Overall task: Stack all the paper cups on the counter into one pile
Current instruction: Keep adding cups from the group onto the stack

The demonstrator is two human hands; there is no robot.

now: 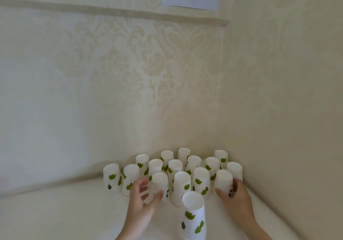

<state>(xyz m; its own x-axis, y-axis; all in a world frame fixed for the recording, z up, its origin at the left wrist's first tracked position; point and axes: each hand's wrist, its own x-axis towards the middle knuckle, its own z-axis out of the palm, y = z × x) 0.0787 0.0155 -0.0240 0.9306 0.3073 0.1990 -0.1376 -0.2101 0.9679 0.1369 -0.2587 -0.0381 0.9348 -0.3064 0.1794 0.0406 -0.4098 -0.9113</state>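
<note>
Counter (pixel 55 212) pale, in wallpapered corner; left hand (pixel 141 200) and right hand (pixel 235 197) each clasping upturned cup.

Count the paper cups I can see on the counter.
16. Nearest cup, possibly a stack. Front row of four: left hand grips the front-left cup, right hand the front-right cup, two between. Two at far left, six mid-row, three by the wall. Some may be hidden.

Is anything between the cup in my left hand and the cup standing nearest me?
Nothing visible. The left hand grips its cup, and only bare counter lies between it and the nearest cup.
</note>
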